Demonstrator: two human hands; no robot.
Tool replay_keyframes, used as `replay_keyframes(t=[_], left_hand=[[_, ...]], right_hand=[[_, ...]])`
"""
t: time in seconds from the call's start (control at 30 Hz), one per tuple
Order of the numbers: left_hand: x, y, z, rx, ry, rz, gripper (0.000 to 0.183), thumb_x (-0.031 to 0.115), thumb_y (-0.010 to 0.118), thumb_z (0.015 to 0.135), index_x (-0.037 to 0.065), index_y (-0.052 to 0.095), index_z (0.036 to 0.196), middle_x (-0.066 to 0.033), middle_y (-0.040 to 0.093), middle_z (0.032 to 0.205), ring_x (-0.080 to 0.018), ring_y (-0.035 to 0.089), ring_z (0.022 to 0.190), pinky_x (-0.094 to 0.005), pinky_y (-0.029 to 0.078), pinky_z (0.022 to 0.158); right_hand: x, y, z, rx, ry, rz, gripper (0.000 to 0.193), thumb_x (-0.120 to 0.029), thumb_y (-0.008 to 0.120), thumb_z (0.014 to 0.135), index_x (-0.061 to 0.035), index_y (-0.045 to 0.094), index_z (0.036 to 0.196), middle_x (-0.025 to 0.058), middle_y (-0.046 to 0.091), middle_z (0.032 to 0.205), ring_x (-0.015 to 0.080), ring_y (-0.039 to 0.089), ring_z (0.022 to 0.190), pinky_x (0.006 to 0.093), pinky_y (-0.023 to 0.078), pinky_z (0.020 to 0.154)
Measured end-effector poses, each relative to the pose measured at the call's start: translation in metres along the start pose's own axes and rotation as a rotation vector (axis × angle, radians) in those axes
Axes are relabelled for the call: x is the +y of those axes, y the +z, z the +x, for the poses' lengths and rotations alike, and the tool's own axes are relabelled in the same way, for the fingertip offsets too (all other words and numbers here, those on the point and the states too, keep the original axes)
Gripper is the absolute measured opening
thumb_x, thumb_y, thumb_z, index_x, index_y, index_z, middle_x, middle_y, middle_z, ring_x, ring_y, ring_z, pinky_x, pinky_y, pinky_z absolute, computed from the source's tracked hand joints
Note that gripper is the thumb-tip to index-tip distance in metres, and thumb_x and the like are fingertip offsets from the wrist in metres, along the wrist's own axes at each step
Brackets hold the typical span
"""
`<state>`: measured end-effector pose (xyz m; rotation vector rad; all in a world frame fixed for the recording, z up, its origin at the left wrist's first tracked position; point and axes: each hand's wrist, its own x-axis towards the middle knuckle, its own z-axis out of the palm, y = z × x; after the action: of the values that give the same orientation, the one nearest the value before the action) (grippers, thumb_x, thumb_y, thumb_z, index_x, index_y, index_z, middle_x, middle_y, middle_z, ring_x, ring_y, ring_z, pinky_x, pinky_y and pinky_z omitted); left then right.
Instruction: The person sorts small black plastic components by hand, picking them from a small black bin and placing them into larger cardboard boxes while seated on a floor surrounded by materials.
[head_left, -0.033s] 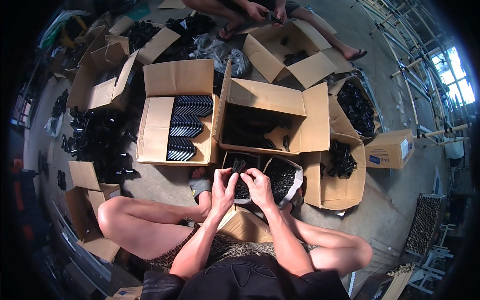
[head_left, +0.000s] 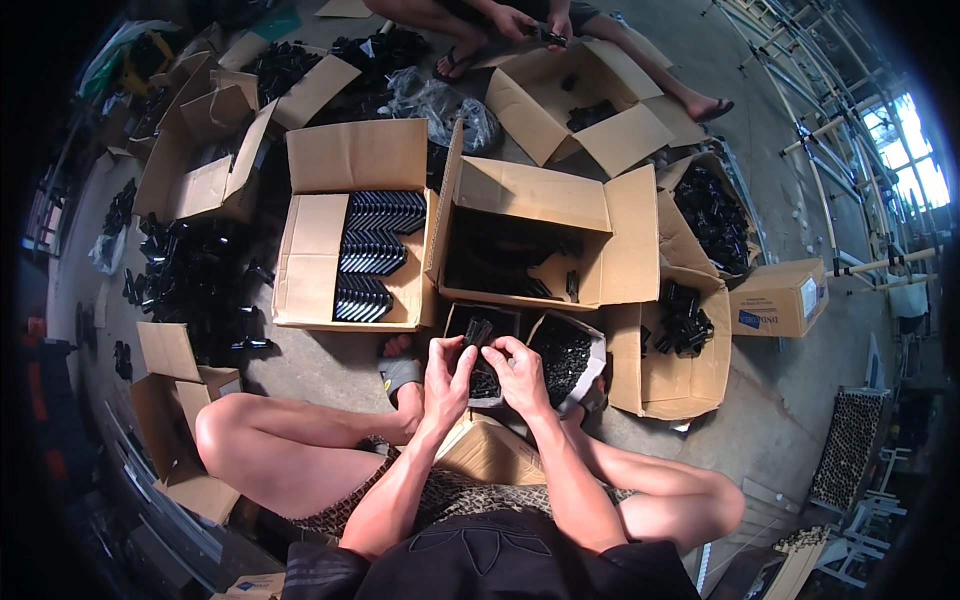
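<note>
Between my two hands I hold a small black plastic part, up in front of my shins. My left hand is closed, pinching its left side with thumb and fingers. On its lower right, my right hand grips the part with bent fingers. Right beneath are two small open containers: one partly hidden by my hands, and a pale-edged one full of tiny black pieces. The part's exact kind is too small to make out.
Beyond my hands stand a carton with neat rows of black angled parts and a deep open carton. To the right is a carton of loose black parts. A black heap lies left. Across from me, another person's hands hold a black piece.
</note>
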<state>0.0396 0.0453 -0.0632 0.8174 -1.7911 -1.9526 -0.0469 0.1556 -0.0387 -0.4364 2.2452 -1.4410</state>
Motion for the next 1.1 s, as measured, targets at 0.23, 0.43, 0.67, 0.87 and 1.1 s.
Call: replay_keyframes(t=[0.23,0.43,0.67,0.87,1.1], left_hand=[[0.001,0.000,-0.001,0.003,-0.005,-0.060,0.025,0.013,0.063,0.099,-0.001,0.051,0.115,-0.0085,0.061,0.100,-0.0115,0.058,0.093,-0.0263,0.049,0.082],[0.003,0.000,0.000,0.005,-0.002,-0.068,0.025,0.013,0.063,0.098,-0.002,0.051,0.115,-0.0085,0.061,0.100,-0.0115,0.058,0.093,-0.0261,0.048,0.083],[0.005,0.000,-0.001,-0.001,-0.005,-0.059,0.025,0.013,0.063,0.098,-0.002,0.051,0.115,-0.0087,0.061,0.100,-0.0121,0.058,0.094,-0.0264,0.048,0.084],[0.010,0.001,0.000,0.011,0.017,-0.044,0.025,0.012,0.063,0.098,-0.002,0.051,0.115,-0.0086,0.061,0.100,-0.0123,0.058,0.093,-0.0263,0.048,0.083],[0.008,0.000,0.000,0.010,0.013,-0.048,0.025,0.012,0.063,0.098,-0.002,0.051,0.115,-0.0084,0.061,0.100,-0.0119,0.058,0.093,-0.0263,0.048,0.083]], right_hand=[[-0.014,-0.005,-0.003,0.033,-0.029,0.030,0.020,-0.016,0.075,0.086,0.0001,0.072,0.098,0.0139,0.074,0.091,0.0218,0.071,0.083,0.0326,0.053,0.075],[-0.015,-0.012,-0.001,-0.030,0.052,0.113,0.024,-0.015,0.076,0.085,0.0014,0.073,0.102,0.0107,0.076,0.093,0.0135,0.069,0.087,0.0287,0.054,0.080],[-0.006,-0.010,0.000,-0.015,0.093,0.199,0.023,-0.013,0.078,0.084,0.0023,0.074,0.100,0.0085,0.076,0.090,0.0126,0.069,0.084,0.0279,0.054,0.079],[-0.012,-0.005,-0.003,0.059,0.060,0.131,0.020,-0.014,0.077,0.085,0.0003,0.075,0.099,0.0086,0.076,0.088,0.0109,0.068,0.082,0.0271,0.053,0.076],[-0.008,-0.002,-0.003,0.051,0.060,0.165,0.020,-0.014,0.077,0.086,0.0005,0.074,0.099,0.0085,0.075,0.087,0.0099,0.067,0.081,0.0265,0.052,0.075]])
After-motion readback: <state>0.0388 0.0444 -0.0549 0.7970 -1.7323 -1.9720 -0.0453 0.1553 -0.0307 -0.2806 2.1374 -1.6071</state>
